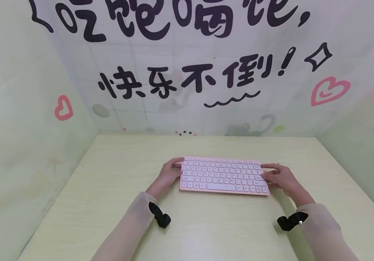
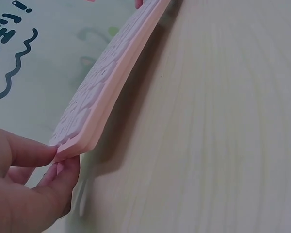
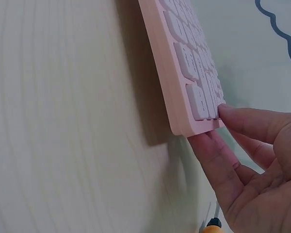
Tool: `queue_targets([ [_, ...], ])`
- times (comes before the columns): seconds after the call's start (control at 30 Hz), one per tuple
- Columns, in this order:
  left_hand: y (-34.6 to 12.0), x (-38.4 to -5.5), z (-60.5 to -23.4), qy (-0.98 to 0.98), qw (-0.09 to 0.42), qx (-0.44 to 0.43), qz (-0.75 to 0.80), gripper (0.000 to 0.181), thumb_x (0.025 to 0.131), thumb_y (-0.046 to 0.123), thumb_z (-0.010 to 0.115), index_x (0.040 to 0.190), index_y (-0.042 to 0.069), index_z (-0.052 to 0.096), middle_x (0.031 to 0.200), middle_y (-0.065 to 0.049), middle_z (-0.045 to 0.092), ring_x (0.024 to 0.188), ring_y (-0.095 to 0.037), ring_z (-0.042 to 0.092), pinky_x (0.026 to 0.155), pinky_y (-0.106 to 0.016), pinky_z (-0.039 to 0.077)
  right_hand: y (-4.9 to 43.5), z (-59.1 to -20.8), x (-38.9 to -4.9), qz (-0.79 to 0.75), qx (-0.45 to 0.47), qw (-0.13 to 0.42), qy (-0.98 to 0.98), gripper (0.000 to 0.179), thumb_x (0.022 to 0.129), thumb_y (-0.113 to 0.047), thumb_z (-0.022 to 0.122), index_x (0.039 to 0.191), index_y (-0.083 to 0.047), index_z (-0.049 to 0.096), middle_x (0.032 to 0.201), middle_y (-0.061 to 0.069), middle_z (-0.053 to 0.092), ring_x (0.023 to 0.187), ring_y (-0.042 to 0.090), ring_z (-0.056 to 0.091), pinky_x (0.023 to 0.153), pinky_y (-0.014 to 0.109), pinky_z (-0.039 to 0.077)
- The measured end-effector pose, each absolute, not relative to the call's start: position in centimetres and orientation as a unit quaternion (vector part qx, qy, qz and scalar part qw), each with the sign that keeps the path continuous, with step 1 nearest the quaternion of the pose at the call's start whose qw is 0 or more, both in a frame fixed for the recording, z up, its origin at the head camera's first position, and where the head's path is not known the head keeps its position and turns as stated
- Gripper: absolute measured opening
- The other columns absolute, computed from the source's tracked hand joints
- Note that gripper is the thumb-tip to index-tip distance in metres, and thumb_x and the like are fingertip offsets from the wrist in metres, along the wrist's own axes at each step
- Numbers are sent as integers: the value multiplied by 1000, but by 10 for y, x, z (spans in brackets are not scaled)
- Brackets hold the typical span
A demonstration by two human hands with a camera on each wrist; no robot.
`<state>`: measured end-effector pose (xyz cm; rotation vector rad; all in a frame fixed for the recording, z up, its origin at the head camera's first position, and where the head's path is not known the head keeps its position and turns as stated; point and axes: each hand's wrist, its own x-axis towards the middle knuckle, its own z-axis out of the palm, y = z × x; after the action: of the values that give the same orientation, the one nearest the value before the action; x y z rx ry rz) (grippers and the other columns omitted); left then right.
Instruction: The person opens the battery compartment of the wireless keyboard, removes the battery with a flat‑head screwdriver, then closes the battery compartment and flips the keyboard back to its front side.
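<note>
A pink keyboard [image 1: 224,175] with white keys lies between the two hands in the head view. My left hand [image 1: 168,174] pinches its left end, the thumb at the top face and fingers below the edge, as the left wrist view shows at the keyboard's corner [image 2: 87,133]. At the right end my right hand [image 1: 279,177] grips it the same way. In the right wrist view, the right hand [image 3: 266,160] has its thumb beside the keys and fingers beneath the pink edge [image 3: 165,87]. A dark shadow runs under the keyboard along its front edge.
The pale wood-grain table [image 1: 226,228] is bounded by a printed back wall [image 1: 173,119] and side walls. Black wrist cameras [image 1: 160,215] sit on the sleeves. A small orange and black object [image 3: 213,226] shows at the bottom of the right wrist view.
</note>
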<state>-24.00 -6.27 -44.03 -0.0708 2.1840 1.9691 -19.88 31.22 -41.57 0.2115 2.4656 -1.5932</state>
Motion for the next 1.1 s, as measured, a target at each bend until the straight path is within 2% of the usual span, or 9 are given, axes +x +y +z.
queue_targets([
  [0.1,-64,-240,-439,723,116,-18,681,54,82,-18,48,130,7,49,112,-17,48,89,-23,56,71,-29,50,313,-415,-199,-547,71,98,829,58,85,-10,65,133,8,38,104,18,56,77,15,62,67,34,53],
  [0.23,-68,-240,-437,712,138,-5,688,58,83,-17,46,134,10,44,114,-18,46,91,-24,55,71,-31,51,314,-416,-200,-548,69,100,827,58,85,-10,65,133,7,38,105,19,55,78,16,62,67,34,53],
  [0.53,-79,-239,-432,680,183,26,709,59,87,-10,49,139,16,38,123,-17,48,101,-26,56,83,-36,48,312,-413,-203,-541,65,101,832,57,86,-12,65,134,5,39,108,20,53,79,16,61,69,34,53],
  [0.73,-83,-240,-429,647,194,49,736,60,88,-9,46,141,16,35,127,-17,50,106,-26,56,89,-39,45,310,-410,-203,-541,67,101,832,56,86,-11,65,133,6,40,108,20,53,79,15,61,70,35,53],
  [0.97,-84,-238,-421,639,217,64,735,59,92,-4,41,143,23,29,129,-15,46,99,-26,58,83,-40,48,310,-405,-205,-538,70,102,834,57,86,-12,64,134,5,38,110,21,51,80,15,60,72,36,53],
  [1.1,-85,-236,-419,628,216,66,745,59,92,-5,39,144,22,28,131,-16,47,100,-26,58,83,-38,48,310,-404,-206,-536,66,103,835,56,86,-13,64,134,4,40,108,19,53,81,15,60,72,36,52],
])
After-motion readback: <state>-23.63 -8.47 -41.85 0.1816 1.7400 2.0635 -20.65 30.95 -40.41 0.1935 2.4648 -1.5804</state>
